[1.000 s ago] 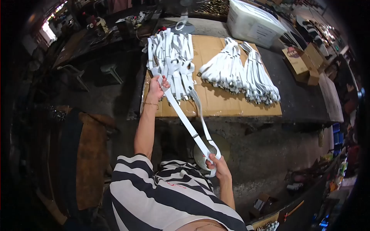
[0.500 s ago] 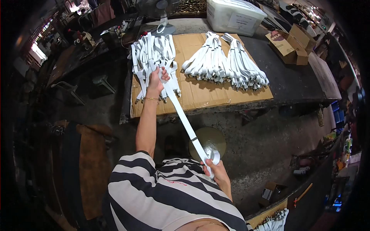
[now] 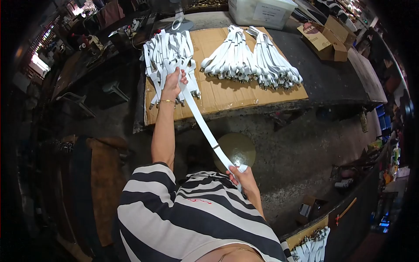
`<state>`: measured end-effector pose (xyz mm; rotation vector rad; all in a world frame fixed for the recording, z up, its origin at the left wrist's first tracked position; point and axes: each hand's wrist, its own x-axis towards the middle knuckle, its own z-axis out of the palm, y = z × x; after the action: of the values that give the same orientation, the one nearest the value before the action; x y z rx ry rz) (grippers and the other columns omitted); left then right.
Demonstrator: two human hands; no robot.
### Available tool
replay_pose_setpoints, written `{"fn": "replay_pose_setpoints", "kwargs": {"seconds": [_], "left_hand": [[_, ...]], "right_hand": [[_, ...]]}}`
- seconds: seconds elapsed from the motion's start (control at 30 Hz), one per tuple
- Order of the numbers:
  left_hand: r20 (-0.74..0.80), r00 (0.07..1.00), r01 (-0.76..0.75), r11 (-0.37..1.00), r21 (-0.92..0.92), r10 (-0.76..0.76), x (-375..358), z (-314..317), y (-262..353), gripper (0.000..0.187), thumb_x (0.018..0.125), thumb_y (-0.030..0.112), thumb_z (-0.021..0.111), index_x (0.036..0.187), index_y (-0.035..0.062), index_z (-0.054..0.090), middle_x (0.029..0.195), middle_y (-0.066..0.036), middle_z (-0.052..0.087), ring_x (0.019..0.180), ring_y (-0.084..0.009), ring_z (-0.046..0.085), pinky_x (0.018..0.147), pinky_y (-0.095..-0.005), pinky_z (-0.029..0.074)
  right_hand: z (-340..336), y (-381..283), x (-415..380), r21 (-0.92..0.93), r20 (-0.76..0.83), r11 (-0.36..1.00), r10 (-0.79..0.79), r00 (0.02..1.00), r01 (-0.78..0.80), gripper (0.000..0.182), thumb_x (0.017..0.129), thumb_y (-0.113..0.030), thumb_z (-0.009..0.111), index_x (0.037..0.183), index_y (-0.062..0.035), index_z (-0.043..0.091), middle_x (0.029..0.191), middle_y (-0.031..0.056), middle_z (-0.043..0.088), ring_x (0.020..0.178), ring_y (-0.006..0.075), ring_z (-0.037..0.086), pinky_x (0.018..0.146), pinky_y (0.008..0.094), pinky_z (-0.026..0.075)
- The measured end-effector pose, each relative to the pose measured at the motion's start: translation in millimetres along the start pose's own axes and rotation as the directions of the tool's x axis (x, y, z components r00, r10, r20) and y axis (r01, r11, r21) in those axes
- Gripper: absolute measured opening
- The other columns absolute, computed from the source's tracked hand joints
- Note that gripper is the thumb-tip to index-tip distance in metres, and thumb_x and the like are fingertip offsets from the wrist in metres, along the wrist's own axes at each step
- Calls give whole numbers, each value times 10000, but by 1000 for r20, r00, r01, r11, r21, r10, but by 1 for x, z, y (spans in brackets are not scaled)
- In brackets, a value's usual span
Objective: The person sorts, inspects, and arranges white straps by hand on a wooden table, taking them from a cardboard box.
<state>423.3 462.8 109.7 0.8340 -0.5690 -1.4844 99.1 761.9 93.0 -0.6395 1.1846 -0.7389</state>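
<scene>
My left hand [image 3: 175,84] is closed around the upper part of a pair of white suspenders, at the near side of a pile of white suspenders [image 3: 168,46] with metal clips. From there one flat white strap [image 3: 198,118] runs down to the right, a dark slider partway along it. Near my striped shirt, my right hand [image 3: 244,178] grips the lower part of this strap, where it folds over the fingers. The strap's end is hidden by the hand. Between the hands it hangs nearly straight, with a slight bend.
Two bundles of white suspenders [image 3: 231,56] lie on a cardboard sheet [image 3: 218,98] over the dark table [image 3: 345,89]. Behind are a lidded plastic tub [image 3: 262,13], a fan base [image 3: 180,26] and an open carton [image 3: 327,39]. A round stool [image 3: 235,148] stands below. More suspenders [image 3: 312,246] lie lower right.
My view has shifted, so the table sits a little higher in it. The strap between my hands looks slightly slacker, and its fold at my right hand has become smaller. Both hands keep their grip.
</scene>
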Motion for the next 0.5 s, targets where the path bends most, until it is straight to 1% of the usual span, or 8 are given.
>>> {"fn": "replay_pose_setpoints", "kwargs": {"seconds": [0.03, 0.1, 0.2, 0.3, 0.37, 0.4, 0.43, 0.5], "left_hand": [[-2, 1000, 5, 1000, 5, -5, -5, 0, -2, 292, 967, 279, 397, 902, 1, 458, 684, -40, 434, 539, -126, 382, 515, -279, 348], [107, 993, 45, 999, -14, -44, -18, 4, -7, 353, 976, 329, 345, 896, 1, 450, 671, -31, 410, 559, -131, 364, 523, -279, 340], [116, 992, 56, 998, -24, -53, -19, -1, -16, 366, 976, 338, 332, 892, 8, 465, 672, -44, 453, 538, -145, 380, 515, -298, 343], [122, 993, 4, 999, -43, 1, -24, -1, -19, 334, 973, 310, 352, 921, 5, 478, 705, -63, 498, 556, -160, 427, 545, -316, 394], [-106, 994, -51, 992, -118, 39, -23, 2, -13, 302, 967, 278, 377, 945, -6, 479, 748, -98, 542, 578, -195, 481, 597, -342, 449], [-76, 988, -128, 989, 73, 134, -7, -22, -17, 296, 965, 258, 385, 975, -23, 476, 793, -130, 561, 632, -224, 518, 639, -362, 478], [-70, 989, -123, 989, 85, 130, 1, -36, -16, 311, 967, 255, 377, 977, -41, 473, 834, -150, 568, 689, -233, 538, 649, -367, 487], [-136, 988, -79, 994, -72, 69, 18, -55, -11, 308, 969, 244, 369, 983, -48, 465, 852, -156, 566, 722, -236, 542, 657, -379, 495]], "right_hand": [[-2, 4, 1, -14, -13, 1000, -8, 1000, 8, 224, 852, -156, 601, 802, 62, 612, 549, 25, 533, 417, 69, 426, 392, 209, 318], [-13, 8, -3, -9, -24, 1000, -21, 999, 21, 215, 851, -150, 599, 785, 55, 605, 544, 22, 533, 419, 70, 439, 388, 203, 320], [-33, 15, -3, 41, -2, 999, 12, 1000, -12, 150, 854, -109, 594, 797, 29, 576, 603, 51, 573, 425, 67, 462, 370, 187, 342], [-33, 12, -7, 56, -26, 998, -13, 1000, 14, 185, 850, -137, 605, 795, 39, 586, 564, 33, 544, 409, 68, 435, 370, 199, 315], [-36, 15, -6, 23, -28, 1000, -7, 1000, 7, 201, 854, -153, 604, 798, 39, 587, 566, 29, 540, 422, 63, 438, 381, 199, 321], [-33, 11, -10, 1, -18, 1000, -24, 1000, 24, 213, 855, -164, 606, 786, 37, 590, 564, 26, 537, 422, 61, 434, 385, 199, 319], [-32, 5, -16, -25, -12, 999, -41, 999, 41, 225, 855, -175, 608, 774, 34, 593, 562, 22, 534, 423, 59, 431, 388, 199, 317], [-31, 2, -22, -36, -34, 994, -102, 994, 101, 239, 855, -187, 612, 755, 29, 599, 544, 5, 510, 423, 56, 410, 390, 199, 302]]}}
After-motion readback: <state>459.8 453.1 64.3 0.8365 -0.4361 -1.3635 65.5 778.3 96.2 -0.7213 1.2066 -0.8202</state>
